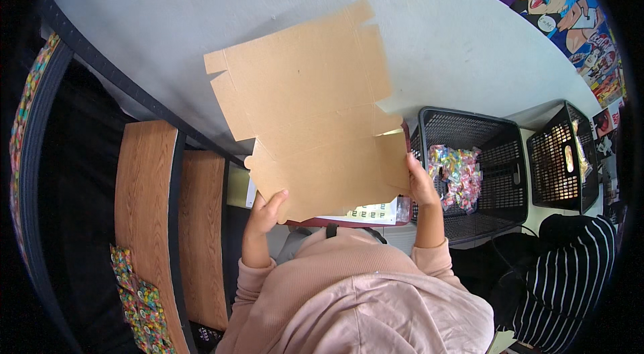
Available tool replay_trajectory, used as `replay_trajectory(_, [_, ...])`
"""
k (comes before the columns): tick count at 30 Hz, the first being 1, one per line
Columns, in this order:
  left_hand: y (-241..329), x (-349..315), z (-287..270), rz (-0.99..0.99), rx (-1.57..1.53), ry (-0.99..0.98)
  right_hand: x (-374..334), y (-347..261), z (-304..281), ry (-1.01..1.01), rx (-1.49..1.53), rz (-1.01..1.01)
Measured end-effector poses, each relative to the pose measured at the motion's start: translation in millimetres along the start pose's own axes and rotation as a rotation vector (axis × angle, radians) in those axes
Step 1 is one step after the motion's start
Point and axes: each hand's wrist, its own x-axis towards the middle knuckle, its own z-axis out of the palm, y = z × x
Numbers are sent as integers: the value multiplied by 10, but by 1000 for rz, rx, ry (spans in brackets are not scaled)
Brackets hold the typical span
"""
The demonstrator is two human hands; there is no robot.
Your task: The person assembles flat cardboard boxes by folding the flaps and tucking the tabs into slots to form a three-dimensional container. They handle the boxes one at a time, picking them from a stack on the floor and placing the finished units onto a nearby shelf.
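Cardboard box blank (302,106) cut, creased; main panels not yet raised. Your left hand (266,212) clamps edge at seven o'clock, right hand (420,183) side at four o'clock.

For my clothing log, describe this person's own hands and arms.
The left hand and right hand are bare, with no gloves or wristwatch visible. The left sleeve and right sleeve are dusty pink, ending short of the wrists.

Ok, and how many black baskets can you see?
2. The larger basket is just right of the right hand, with colourful packets inside; the smaller basket is farther right. Any others could be hidden out of view.
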Motion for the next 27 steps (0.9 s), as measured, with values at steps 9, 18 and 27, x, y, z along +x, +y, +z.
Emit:
replay_trajectory(9, [259,29,31,-19,-134,-121,37,-139,87,305,-241,-295])
replay_trajectory(18, [-609,313,-227,-183,-180,-82,-63,648,427,-162,-1416,-672])
replay_trajectory(27, [-1405,331,-545,25,850,298,381,1891,49,-205,-1414,-769])
